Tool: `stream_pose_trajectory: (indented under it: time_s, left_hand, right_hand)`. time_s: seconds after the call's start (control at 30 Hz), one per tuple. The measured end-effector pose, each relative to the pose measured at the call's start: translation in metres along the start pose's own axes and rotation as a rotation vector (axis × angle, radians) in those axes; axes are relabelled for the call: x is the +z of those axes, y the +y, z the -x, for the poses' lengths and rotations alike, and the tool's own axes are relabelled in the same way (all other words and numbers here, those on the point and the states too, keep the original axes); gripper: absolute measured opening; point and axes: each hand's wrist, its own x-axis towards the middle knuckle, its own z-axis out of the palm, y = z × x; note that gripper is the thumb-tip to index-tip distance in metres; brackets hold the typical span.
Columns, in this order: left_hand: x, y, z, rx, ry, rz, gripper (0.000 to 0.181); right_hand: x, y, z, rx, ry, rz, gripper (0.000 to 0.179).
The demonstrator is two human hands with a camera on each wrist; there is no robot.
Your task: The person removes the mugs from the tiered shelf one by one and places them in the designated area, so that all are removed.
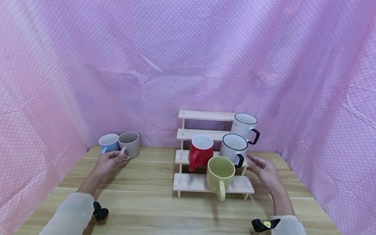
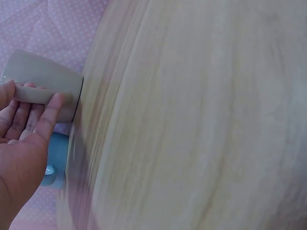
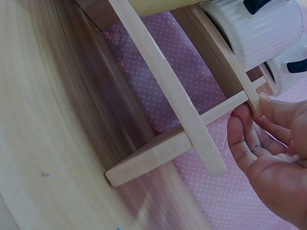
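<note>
At the table's left, a grey mug [image 1: 133,147] stands upright. My left hand [image 1: 108,165] pinches its handle [image 2: 36,95] between thumb and fingers. A light blue mug [image 1: 109,141] stands close on its left. On the right is a stepped wooden shelf rack [image 1: 191,182]; my right hand [image 1: 266,176] grips the right end of one of its boards [image 3: 242,81] between thumb and fingers. Just left of those fingers sits a white mug with black rim [image 1: 229,148], on the same step as a red mug [image 1: 207,156]. A yellow-green mug [image 1: 212,176] occupies the lowest step.
Another white mug with a black handle [image 1: 242,129] sits higher up at the rack's right end. The wooden table [image 1: 141,195] extends in front and between the hands. Pink dotted cloth [image 1: 147,98] hangs behind and at both sides.
</note>
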Motion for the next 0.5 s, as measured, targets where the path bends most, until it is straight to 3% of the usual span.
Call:
stream_pose_trajectory:
  time_s: [0.33, 0.5]
  left_hand:
    - [0.0008, -0.0004, -0.0005, -0.007, -0.001, 0.020, 0.045]
    - [0.0003, 0.0027, 0.0031, -0.015, 0.003, -0.025, 0.045]
  right_hand:
    - [-0.0017, 0.0031, -0.0009, 0.013, 0.004, 0.026, 0.049]
    - [-0.0007, 0.0048, -0.0019, 0.012, 0.001, 0.022, 0.049]
